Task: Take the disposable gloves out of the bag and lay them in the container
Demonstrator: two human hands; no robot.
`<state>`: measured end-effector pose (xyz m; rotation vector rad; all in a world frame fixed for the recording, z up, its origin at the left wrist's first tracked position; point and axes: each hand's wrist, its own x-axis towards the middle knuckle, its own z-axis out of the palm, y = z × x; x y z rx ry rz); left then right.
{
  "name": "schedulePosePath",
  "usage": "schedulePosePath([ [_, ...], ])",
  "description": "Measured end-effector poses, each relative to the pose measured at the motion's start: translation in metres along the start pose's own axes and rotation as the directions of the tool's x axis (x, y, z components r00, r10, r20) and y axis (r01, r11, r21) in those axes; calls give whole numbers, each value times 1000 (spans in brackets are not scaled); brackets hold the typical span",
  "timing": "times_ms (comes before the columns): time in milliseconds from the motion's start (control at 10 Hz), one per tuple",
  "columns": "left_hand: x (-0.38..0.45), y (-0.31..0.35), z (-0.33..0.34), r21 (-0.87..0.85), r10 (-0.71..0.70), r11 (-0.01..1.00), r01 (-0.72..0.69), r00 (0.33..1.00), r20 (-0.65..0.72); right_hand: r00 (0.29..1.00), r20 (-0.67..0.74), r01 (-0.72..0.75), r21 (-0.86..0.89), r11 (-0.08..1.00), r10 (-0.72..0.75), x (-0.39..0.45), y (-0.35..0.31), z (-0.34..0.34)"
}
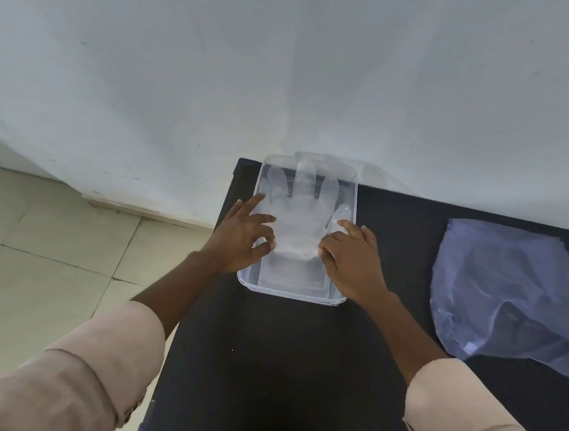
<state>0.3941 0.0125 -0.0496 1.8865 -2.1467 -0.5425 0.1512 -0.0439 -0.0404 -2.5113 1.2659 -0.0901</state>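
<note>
A clear plastic container [290, 293] stands at the far left of a black table. A see-through disposable glove [302, 217] lies spread flat in it, fingers pointing away from me and its middle fingertips reaching over the far rim. My left hand [243, 235] rests on the glove's left edge, fingers apart. My right hand [351, 259] rests on its right edge beside the glove's thumb, fingers apart. A bluish see-through plastic bag [510, 290] lies flat on the table to the right, apart from both hands.
The black table [280, 369] ends just left of the container, with pale floor tiles [43, 245] below. A white wall [288, 78] stands right behind the container. Beige sleeves cover both forearms.
</note>
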Motion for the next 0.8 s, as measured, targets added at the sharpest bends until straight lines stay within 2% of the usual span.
schedulePosePath([
  [100, -4, 2, -6, 147, 14, 989, -34, 991, 133, 990, 137, 55, -87, 995, -43, 1, 0, -6],
  [300, 1, 7, -19, 300, -33, 952, -64, 951, 306, 918, 383, 165, -129, 978, -105, 5, 8, -19],
  [500, 3, 20, -30, 387, -114, 921, -44, 919, 378, 863, 502, 169, -173, 970, -61, 9, 2, -31],
  [600, 0, 29, -42, 323, -111, 946, -3, 936, 333, 888, 454, 156, -146, 977, -75, 3, -3, -40],
  [700, -12, 50, -71, -83, -73, 994, 75, 997, 28, 971, 207, 127, -39, 991, -117, -20, -16, -64],
  [800, -24, 66, -95, -428, -157, 896, 115, 985, -65, 997, 51, 44, 261, 964, -59, -38, -34, -87],
])
